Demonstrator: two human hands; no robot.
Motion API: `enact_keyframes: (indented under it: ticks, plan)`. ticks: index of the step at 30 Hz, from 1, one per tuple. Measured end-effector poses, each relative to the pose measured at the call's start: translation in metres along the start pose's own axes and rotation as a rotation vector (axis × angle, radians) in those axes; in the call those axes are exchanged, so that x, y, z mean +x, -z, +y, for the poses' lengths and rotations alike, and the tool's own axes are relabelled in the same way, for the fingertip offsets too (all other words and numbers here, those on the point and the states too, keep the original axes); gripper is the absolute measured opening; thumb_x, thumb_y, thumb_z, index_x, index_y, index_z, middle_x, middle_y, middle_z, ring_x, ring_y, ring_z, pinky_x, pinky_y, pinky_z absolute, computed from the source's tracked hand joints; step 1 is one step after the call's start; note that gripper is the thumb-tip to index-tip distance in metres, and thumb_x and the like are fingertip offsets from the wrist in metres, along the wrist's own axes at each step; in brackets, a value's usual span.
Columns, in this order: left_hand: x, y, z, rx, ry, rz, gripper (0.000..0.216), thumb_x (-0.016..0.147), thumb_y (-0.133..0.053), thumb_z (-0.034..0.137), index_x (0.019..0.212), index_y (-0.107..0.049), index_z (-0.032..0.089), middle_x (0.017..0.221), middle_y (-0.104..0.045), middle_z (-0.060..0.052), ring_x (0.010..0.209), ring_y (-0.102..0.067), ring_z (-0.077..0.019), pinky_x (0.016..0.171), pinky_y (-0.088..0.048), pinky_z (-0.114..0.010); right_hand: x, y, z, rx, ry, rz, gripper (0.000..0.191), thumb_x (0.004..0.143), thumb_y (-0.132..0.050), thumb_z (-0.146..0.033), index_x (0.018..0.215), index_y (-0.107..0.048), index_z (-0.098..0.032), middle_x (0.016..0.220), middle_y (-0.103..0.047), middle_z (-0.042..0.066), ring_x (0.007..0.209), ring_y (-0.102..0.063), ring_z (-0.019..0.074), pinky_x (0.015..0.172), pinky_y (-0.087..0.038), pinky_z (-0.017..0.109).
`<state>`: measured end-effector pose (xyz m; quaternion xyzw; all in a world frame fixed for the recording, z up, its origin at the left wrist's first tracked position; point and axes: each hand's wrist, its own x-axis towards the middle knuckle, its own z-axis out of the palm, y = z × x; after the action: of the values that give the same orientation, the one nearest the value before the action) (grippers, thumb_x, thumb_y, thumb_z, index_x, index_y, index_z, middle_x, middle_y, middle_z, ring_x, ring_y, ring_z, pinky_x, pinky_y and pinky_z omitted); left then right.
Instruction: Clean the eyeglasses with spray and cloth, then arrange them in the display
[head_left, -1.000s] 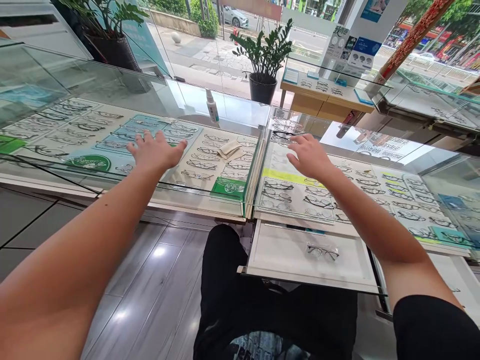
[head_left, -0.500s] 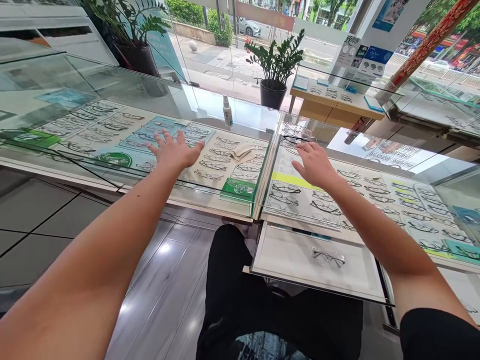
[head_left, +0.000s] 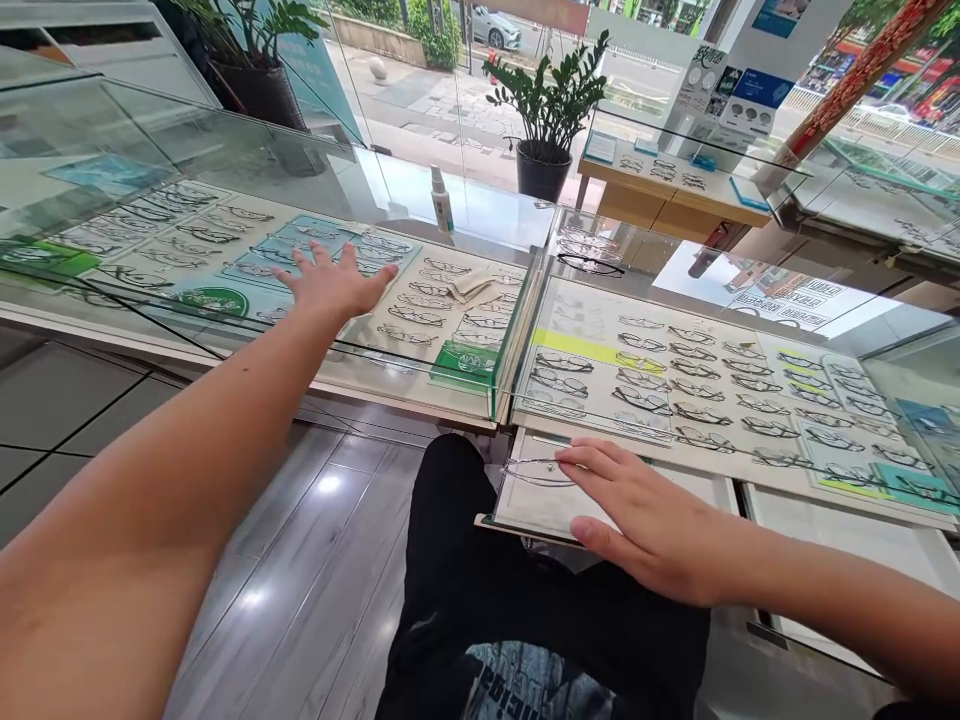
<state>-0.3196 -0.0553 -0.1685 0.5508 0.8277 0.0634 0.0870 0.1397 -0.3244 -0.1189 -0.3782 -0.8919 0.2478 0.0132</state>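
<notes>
My left hand [head_left: 334, 285] lies flat on the glass top of the left display case [head_left: 225, 150], fingers spread, holding nothing. My right hand [head_left: 645, 510] hovers low over the pulled-out white drawer tray [head_left: 525, 515] under the right display case [head_left: 825, 330]. Its fingers are stretched out and point left. The index fingertip reaches a pair of thin-framed glasses [head_left: 531, 468] lying at the tray's left end. Whether it touches them I cannot tell. Rows of glasses [head_left: 675, 385] fill both cases under the glass.
A folded cloth [head_left: 469, 285] and a spray bottle [head_left: 442, 200] sit at the back of the left case. A dark pair of glasses [head_left: 591, 265] lies on the right case top. A potted plant [head_left: 544, 110] stands behind. My knees [head_left: 465, 560] are below the drawer.
My right hand left the right case's top and came down toward me over the drawer tray. The glasses in the tray now lie further left. My left hand stayed flat on the glass.
</notes>
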Motion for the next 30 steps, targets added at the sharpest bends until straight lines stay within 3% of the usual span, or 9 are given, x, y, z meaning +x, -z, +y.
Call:
enact_keyframes:
  ticks: [4,6,10,14,18,23,30]
  plan:
    - [-0.003,0.002,0.003,-0.006,0.014,0.008,0.117,0.105,-0.026,0.092,0.190,-0.019,0.012,0.197,-0.003,-0.028,0.183,-0.001,-0.0541,0.140,-0.002,-0.084,0.026,-0.051,0.047,-0.147,-0.164,0.057,0.084,0.117,-0.036,-0.072,0.182,-0.048,-0.020,0.185,-0.051,0.017,0.176,-0.043,0.0419,0.143,-0.041,0.069]
    - [-0.004,0.003,0.004,-0.004,0.024,0.006,0.116,0.105,-0.026,0.092,0.190,-0.019,0.013,0.197,-0.003,-0.027,0.183,-0.001,-0.0537,0.141,-0.002,-0.082,0.044,-0.073,0.069,-0.229,-0.253,0.055,0.092,0.116,-0.039,-0.074,0.181,-0.047,-0.010,0.190,-0.041,0.021,0.182,-0.030,0.0447,0.147,-0.034,0.067]
    - [-0.006,0.004,0.004,0.003,0.023,-0.002,0.115,0.106,-0.024,0.092,0.191,-0.018,0.014,0.198,-0.002,-0.026,0.183,-0.001,-0.0534,0.141,-0.002,-0.081,0.085,-0.095,0.104,-0.316,-0.288,0.118,0.093,0.115,-0.044,-0.070,0.180,-0.045,-0.004,0.193,-0.033,0.024,0.185,-0.017,0.0451,0.151,-0.020,0.065]
    - [-0.005,0.002,0.001,0.005,0.019,0.004,0.118,0.104,-0.022,0.094,0.191,-0.018,0.015,0.198,-0.003,-0.026,0.183,0.000,-0.0532,0.141,-0.003,-0.082,0.136,-0.085,0.142,-0.346,-0.374,0.245,0.093,0.117,-0.039,-0.065,0.178,-0.041,0.006,0.189,-0.039,0.029,0.183,-0.019,0.0474,0.151,-0.016,0.064]
    - [-0.002,-0.002,-0.003,-0.005,0.007,0.026,0.121,0.102,-0.021,0.096,0.190,-0.021,0.014,0.197,-0.005,-0.027,0.183,-0.001,-0.0542,0.141,-0.001,-0.083,0.187,-0.066,0.186,-0.327,-0.384,0.351,0.085,0.120,-0.031,-0.058,0.174,-0.045,0.006,0.185,-0.046,0.030,0.180,-0.025,0.0468,0.149,-0.018,0.063]
    - [-0.003,-0.003,-0.003,0.000,0.012,0.020,0.121,0.102,-0.021,0.096,0.190,-0.020,0.014,0.197,-0.004,-0.028,0.183,-0.001,-0.0542,0.141,-0.001,-0.082,0.224,-0.056,0.219,-0.312,-0.422,0.311,0.077,0.121,-0.025,-0.052,0.164,-0.060,0.001,0.180,-0.054,0.025,0.179,-0.028,0.0446,0.149,-0.014,0.060]
    - [-0.008,0.001,0.000,0.011,0.016,0.013,0.118,0.104,-0.022,0.093,0.190,-0.019,0.013,0.197,-0.004,-0.029,0.183,0.000,-0.0554,0.141,-0.002,-0.081,0.236,-0.057,0.229,-0.288,-0.461,0.205,0.079,0.121,-0.023,-0.058,0.155,-0.071,-0.005,0.174,-0.062,0.022,0.177,-0.032,0.0436,0.149,-0.015,0.060]
